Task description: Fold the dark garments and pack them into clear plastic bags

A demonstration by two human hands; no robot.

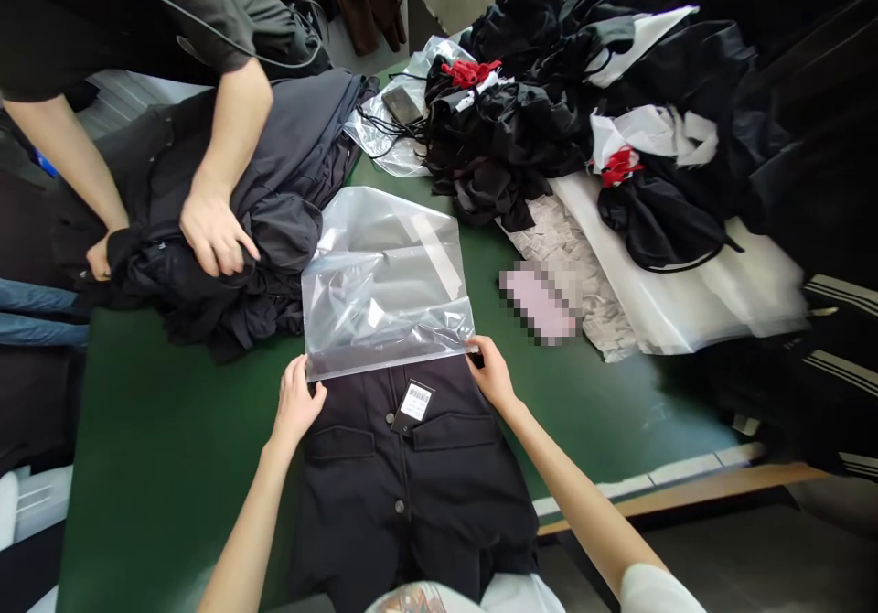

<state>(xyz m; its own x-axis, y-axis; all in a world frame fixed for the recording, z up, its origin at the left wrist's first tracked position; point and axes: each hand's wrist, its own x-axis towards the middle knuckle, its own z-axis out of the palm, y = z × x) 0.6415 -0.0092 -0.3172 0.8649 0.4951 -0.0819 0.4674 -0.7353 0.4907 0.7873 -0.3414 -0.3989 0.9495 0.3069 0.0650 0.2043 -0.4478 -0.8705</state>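
Note:
A black buttoned jacket [357, 485] lies folded in front of me, with a barcoded hang tag [413, 406] on its chest. Over its far end sits the mouth of a clear plastic bag [384, 274], with a white strip on its upper right. My left hand [296, 403] pinches the left corner of the bag's opening. At the right corner, my right hand [492, 373] is closed on the bag's edge in the same way. The far end of the jacket shows dimly through the plastic.
Across the green table [137, 448], a co-worker's hands [216, 229] press on a heap of dark garments [274, 238]. Black clothing [521, 128] with red and white pieces is piled at the back right, near flat plastic sheets [658, 320]. A pixelated pink object [539, 304] lies to the right.

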